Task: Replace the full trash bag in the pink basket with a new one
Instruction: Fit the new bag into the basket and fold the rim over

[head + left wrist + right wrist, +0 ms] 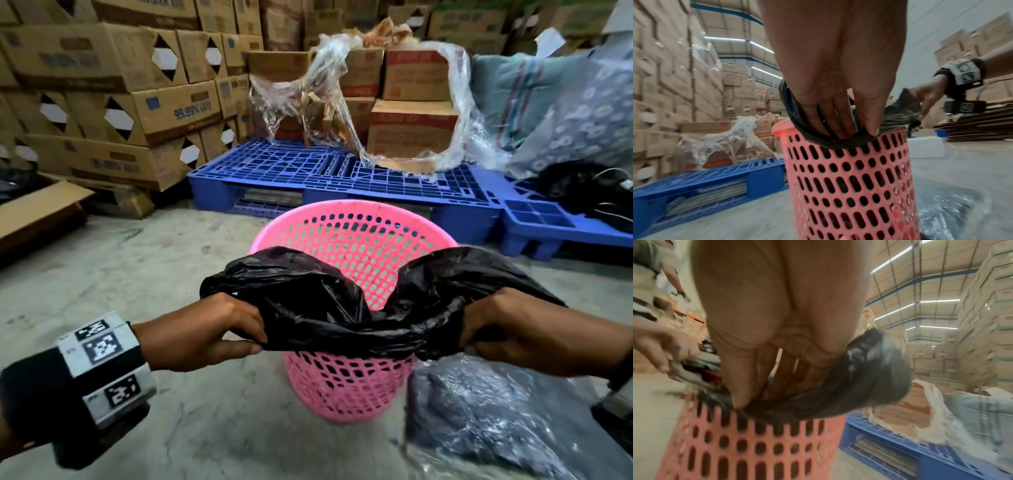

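Observation:
A pink perforated basket (pixel 352 246) stands on the concrete floor just in front of me. A black trash bag (pixel 342 308) is stretched across its near rim between my two hands. My left hand (pixel 236 330) pinches the bag's left edge, thumb below and fingers above. My right hand (pixel 479 329) grips the right edge the same way. In the left wrist view the fingers (pixel 840 120) sit inside the bag's mouth (pixel 849 142) at the basket's rim (pixel 781 128). In the right wrist view the bag (pixel 859 386) drapes over the basket's (pixel 756 447) top edge.
A dark bundle in clear plastic (pixel 486 421) lies on the floor right of the basket. Blue pallets (pixel 342 185) sit just behind it, bearing cardboard boxes and loose clear wrap (pixel 342 102). Stacked cartons (pixel 102 96) fill the left. Bare concrete floor (pixel 102 274) lies to my left.

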Motion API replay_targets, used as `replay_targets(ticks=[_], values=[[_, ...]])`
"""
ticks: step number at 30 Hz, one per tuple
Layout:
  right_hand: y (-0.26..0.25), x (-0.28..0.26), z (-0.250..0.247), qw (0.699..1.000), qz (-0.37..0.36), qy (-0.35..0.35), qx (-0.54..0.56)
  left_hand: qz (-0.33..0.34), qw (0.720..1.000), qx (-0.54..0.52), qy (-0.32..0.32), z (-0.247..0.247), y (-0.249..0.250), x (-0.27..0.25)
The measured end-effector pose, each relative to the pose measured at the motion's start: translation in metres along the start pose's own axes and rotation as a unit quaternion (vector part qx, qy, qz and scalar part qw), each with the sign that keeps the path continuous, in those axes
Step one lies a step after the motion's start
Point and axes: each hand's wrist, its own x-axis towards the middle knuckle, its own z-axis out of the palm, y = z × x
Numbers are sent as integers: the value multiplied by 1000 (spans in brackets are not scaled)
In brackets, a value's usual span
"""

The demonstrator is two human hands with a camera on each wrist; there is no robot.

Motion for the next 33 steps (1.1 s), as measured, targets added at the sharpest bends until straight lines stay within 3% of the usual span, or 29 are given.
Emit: replay_targets(ticks=[5,8,11,14,19,22,24,26,29,31,33], values=[[15,-4,8,999,38,9,15,-6,999,40,14,14,-4,-5],[18,-5,-2,997,52,40,30,-68,989,-89,92,5,-3,-4],[27,-2,-15,987,105,112,41,-179,926,-258,208,-11,-8,-1],[36,3,-14,976,148,151,45,-244,879,-305,273,-20,-18,5],[40,8,-11,944,209,198,164,-306,833,-336,317,-21,-34,20],[48,12,-11,928,214,230,203,-322,769,-411,370,-22,-41,34],[48,20,-11,922,210,237,221,-323,746,-425,399,-23,-43,46],[46,30,-10,920,215,234,229,-338,764,-367,408,-23,-45,56],[52,41,-8,913,219,259,226,-351,816,-255,383,-22,-53,66],[63,49,-6,902,238,283,222,-349,831,-254,351,-23,-58,69],[68,58,-8,894,261,286,223,-334,828,-299,337,-25,-61,74]])
